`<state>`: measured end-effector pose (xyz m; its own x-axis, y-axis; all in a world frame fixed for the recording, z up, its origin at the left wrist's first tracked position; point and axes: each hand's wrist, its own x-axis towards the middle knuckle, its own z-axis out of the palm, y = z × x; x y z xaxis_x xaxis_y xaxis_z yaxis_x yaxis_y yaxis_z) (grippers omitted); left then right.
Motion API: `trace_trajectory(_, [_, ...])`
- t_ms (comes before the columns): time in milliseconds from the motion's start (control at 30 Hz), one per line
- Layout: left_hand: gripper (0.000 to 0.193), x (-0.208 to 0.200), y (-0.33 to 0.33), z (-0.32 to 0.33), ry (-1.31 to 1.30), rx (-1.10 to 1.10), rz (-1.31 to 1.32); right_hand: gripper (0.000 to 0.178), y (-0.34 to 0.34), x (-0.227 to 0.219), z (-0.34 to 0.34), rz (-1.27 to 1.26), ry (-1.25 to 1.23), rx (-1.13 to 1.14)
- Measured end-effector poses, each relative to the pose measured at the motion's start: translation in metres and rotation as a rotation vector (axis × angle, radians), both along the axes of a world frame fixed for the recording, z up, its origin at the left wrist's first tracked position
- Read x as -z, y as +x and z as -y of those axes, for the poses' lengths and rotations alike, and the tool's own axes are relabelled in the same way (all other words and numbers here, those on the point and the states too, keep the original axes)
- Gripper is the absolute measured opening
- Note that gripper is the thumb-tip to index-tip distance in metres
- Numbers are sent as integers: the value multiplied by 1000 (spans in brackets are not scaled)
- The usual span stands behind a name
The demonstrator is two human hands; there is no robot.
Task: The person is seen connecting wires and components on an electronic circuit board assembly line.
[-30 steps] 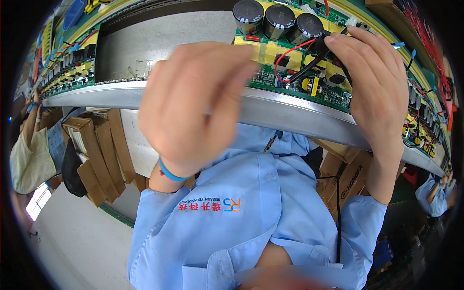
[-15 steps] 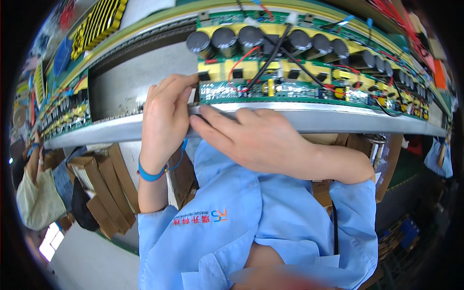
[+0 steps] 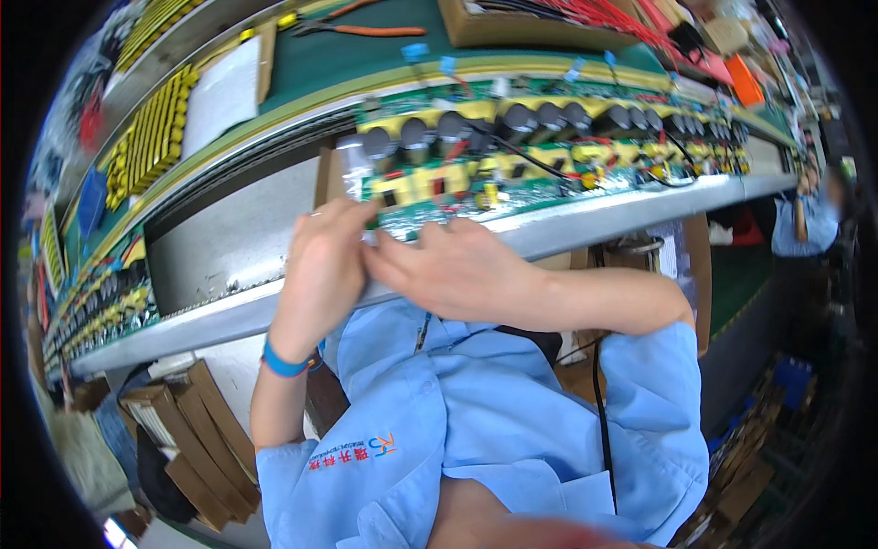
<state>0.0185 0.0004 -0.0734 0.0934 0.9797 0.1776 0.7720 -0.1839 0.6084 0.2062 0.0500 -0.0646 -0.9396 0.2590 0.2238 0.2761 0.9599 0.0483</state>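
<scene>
A long row of green circuit boards (image 3: pixel 526 196) lies along the metal rail (image 3: pixel 585 216), carrying black round capacitors (image 3: pixel 455 128), yellow parts and red and black wires. My left hand (image 3: pixel 325 261), with a blue wristband (image 3: pixel 284 362), is closed at the near left corner of the end board. Its fingertips bend over that corner and are partly hidden. Right beside it, my right hand (image 3: pixel 457 270) has its fingers curled at the front edge of the same board, thumb and forefinger close together at the corner. Both hands are above the rail.
Left of the boards runs a grey conveyor bed (image 3: pixel 233 233), with more boards (image 3: pixel 101 306) farther left. Pliers (image 3: pixel 380 30), a white sheet (image 3: pixel 222 91), yellow-black parts (image 3: pixel 151 137) and a carton of wires (image 3: pixel 540 27) lie beyond. Flat cardboard (image 3: pixel 197 430) leans below. Another person (image 3: pixel 803 224) stands far right.
The view has tilted, showing more of the far bench. My right fingers have moved from the rail's front up onto the board's edge. A brown strip and shiny film now show beside the board.
</scene>
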Motion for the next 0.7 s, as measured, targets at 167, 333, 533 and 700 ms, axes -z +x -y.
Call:
trace_trajectory(167, [41,7,34,-9,172,51,-50,41,45,-7,-7,155,5,170])
trace_trajectory(333, [33,0,-6,6,339,-211,-38,53,94,-16,-19,324,-92,381])
trace_trajectory(533, [18,-5,-165,84,669,-816,-340,54,139,-31,-30,318,-124,590])
trace_trajectory(700, [20,15,-328,189,546,-1448,-540,57,160,-35,-43,337,-90,745])
